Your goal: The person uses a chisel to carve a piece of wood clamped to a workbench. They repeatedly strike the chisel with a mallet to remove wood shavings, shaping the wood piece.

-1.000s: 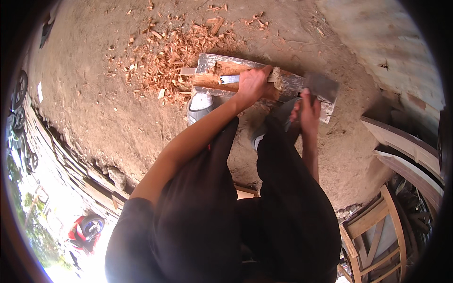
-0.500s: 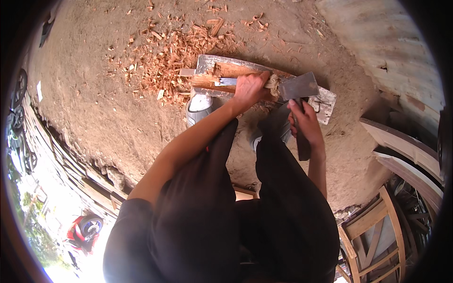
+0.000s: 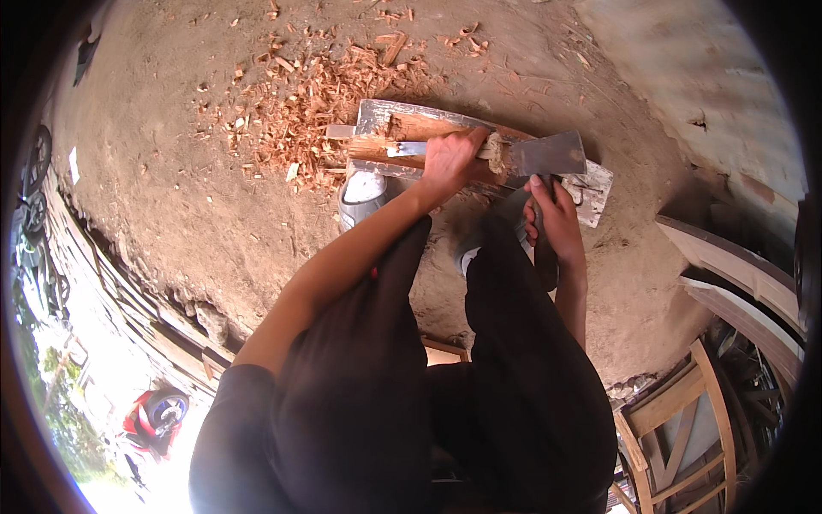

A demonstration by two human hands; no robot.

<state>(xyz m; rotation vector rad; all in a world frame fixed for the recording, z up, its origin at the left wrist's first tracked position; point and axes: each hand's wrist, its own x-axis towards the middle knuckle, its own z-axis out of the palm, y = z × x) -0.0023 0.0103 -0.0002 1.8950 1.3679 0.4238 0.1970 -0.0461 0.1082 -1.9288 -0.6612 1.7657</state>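
Dirt floor (image 3: 214,197) spread all around, with a heap of wood chips (image 3: 317,103) at about 11 o'clock. An old board (image 3: 591,193) lay on the ground at 12 o'clock. On it rested a stick of wood (image 3: 402,137). The left hand (image 3: 449,158) was wrapped tight around the stick, pinning it to the board. The right hand (image 3: 556,218) was closed on the handle of a hatchet (image 3: 548,156), whose blade sat at the stick's end, close to the left hand. It looked like a shaving step. The next chop would need care to miss the fingers.
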